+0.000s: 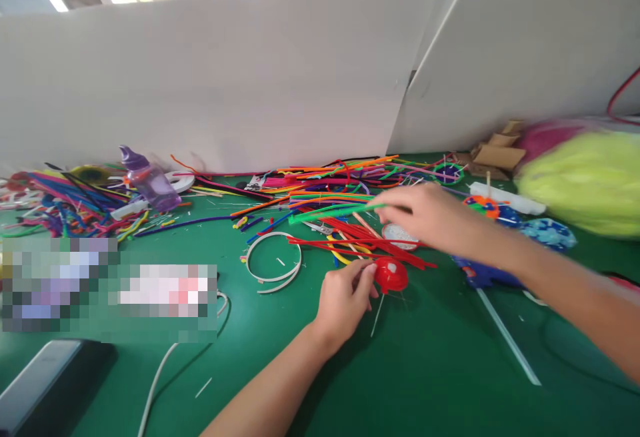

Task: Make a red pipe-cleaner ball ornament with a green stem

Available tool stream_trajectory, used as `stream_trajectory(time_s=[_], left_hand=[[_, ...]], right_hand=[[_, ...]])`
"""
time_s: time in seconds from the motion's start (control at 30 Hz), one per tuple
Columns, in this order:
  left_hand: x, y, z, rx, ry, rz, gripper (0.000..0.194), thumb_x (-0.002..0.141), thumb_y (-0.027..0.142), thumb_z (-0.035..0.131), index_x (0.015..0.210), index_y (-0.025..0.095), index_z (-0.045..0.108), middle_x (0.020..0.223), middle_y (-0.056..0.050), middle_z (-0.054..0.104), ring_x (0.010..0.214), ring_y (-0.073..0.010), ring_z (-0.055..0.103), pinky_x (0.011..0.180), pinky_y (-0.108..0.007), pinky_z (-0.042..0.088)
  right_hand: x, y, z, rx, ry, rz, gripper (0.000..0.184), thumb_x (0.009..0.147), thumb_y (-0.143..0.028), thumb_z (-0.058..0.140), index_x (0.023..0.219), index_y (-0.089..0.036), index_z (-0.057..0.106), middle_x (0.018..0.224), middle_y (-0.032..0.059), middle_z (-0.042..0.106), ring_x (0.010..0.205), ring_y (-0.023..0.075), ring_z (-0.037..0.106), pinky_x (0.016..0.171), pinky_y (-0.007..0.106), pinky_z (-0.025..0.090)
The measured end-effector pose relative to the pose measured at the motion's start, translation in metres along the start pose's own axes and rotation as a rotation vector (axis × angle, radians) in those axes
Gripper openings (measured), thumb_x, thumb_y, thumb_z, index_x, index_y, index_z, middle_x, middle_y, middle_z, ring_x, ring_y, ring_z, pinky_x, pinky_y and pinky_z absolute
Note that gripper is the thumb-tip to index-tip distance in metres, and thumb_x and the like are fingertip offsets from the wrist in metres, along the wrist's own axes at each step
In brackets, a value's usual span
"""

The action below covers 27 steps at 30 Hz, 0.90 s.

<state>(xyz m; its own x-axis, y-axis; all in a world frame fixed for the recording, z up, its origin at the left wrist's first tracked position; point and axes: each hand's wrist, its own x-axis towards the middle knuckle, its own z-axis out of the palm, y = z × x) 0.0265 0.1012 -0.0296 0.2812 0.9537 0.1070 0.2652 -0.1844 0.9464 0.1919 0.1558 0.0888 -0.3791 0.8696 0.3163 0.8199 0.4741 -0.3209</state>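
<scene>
Pinching the red ball (391, 274) at its left edge, the left hand (345, 300) held it just right of centre in the lower half of the frame; the fingertips had only that one side, so a push from the right might have rolled it out of the grip, and squeezing harder could have dented it if its shell was thin. Closed on the right end of a green fuzzy stick (333, 213), the right hand (423, 216) hung above and beyond the ball; whether it held one stick or several, the blur did not tell. The stick's long free end reached left over the heap near the frame's middle; a quick pull could have dragged loose pieces along, or bent the soft stick. Red fuzzy sticks (407, 247) lay just behind the ball and might have snagged the left fingers; at centre right, the blue bundle (483, 276) sat close to the right forearm, where a low sweep could have knocked it.
</scene>
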Motion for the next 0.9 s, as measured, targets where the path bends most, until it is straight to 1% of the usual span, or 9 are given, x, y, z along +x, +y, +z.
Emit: stream_trajectory(time_s=[0.07,0.13,0.2,0.27,0.37,0.53,0.63,0.77,0.9], left_hand=[[0.001,0.0,0.001,-0.041,-0.006,0.005,0.038,0.093,0.043,0.043,0.103,0.017,0.068,0.06,0.001,0.064,0.042,-0.0088,0.054,0.047,-0.019,0.043],[0.002,0.002,0.001,-0.078,-0.018,0.01,0.038,0.092,0.043,0.045,0.102,0.015,0.068,0.061,0.0,0.065,0.042,-0.009,0.054,0.047,-0.02,0.043],[0.003,0.004,0.002,-0.129,-0.018,-0.005,0.037,0.09,0.043,0.049,0.102,0.014,0.068,0.061,0.0,0.064,0.044,-0.0102,0.056,0.048,-0.021,0.046],[0.003,0.008,0.003,-0.168,0.008,0.006,0.032,0.087,0.039,0.054,0.098,0.013,0.069,0.063,-0.001,0.066,0.051,-0.0123,0.061,0.053,-0.023,0.049],[0.004,0.013,0.005,-0.238,0.02,0.016,0.025,0.082,0.034,0.06,0.094,0.014,0.07,0.071,-0.003,0.072,0.062,-0.0156,0.067,0.065,-0.027,0.054],[0.005,0.016,0.006,-0.329,0.008,-0.007,0.031,0.074,0.035,0.07,0.095,0.012,0.068,0.079,-0.004,0.074,0.069,-0.0167,0.069,0.072,-0.03,0.056],[0.006,0.016,0.005,-0.332,-0.02,-0.016,0.04,0.071,0.036,0.073,0.103,0.013,0.066,0.074,-0.003,0.074,0.07,-0.017,0.069,0.073,-0.031,0.056],[0.008,0.015,0.004,-0.337,-0.046,0.003,0.041,0.069,0.035,0.075,0.103,0.013,0.065,0.07,-0.001,0.072,0.068,-0.0172,0.07,0.071,-0.031,0.057],[0.008,0.015,0.005,-0.347,-0.092,0.029,0.04,0.071,0.03,0.074,0.106,0.014,0.064,0.074,-0.002,0.073,0.07,-0.017,0.07,0.071,-0.03,0.056]], right_hand=[[-0.036,0.004,0.022,0.004,0.028,-0.02,0.028,0.09,-0.021,0.046,0.101,-0.024,0.071,0.104,0.0029,0.073,0.093,0.0194,0.069,0.081,0.033,0.055],[-0.064,0.008,0.042,0.028,0.094,-0.062,0.03,0.093,-0.02,0.042,0.105,-0.023,0.069,0.111,0.0052,0.071,0.104,0.0212,0.066,0.09,0.038,0.054],[-0.084,0.012,0.056,0.054,0.129,-0.11,0.029,0.093,-0.027,0.046,0.115,-0.024,0.064,0.117,0.0059,0.069,0.112,0.0229,0.062,0.095,0.041,0.052],[-0.096,0.014,0.064,0.043,0.133,-0.139,0.042,0.087,-0.033,0.057,0.127,-0.021,0.057,0.125,0.0088,0.064,0.117,0.0259,0.058,0.096,0.045,0.052],[-0.103,0.017,0.068,0.005,0.138,-0.156,0.057,0.08,-0.027,0.062,0.135,-0.021,0.05,0.128,0.0101,0.061,0.12,0.0286,0.056,0.097,0.049,0.051],[-0.105,0.021,0.064,0.025,0.185,-0.172,0.049,0.083,-0.027,0.058,0.132,-0.022,0.053,0.129,0.0095,0.061,0.119,0.0278,0.057,0.095,0.049,0.053],[-0.106,0.021,0.062,-0.008,0.211,-0.212,0.048,0.083,-0.025,0.057,0.13,-0.02,0.055,0.127,0.0108,0.062,0.117,0.0278,0.058,0.093,0.047,0.055],[-0.106,0.022,0.062,-0.057,0.255,-0.25,0.046,0.082,-0.025,0.056,0.128,-0.017,0.057,0.123,0.0122,0.064,0.112,0.0276,0.06,0.089,0.044,0.057],[-0.105,0.025,0.066,-0.083,0.288,-0.275,0.045,0.084,-0.029,0.056,0.126,-0.014,0.058,0.121,0.0144,0.065,0.11,0.0285,0.061,0.088,0.044,0.056]])
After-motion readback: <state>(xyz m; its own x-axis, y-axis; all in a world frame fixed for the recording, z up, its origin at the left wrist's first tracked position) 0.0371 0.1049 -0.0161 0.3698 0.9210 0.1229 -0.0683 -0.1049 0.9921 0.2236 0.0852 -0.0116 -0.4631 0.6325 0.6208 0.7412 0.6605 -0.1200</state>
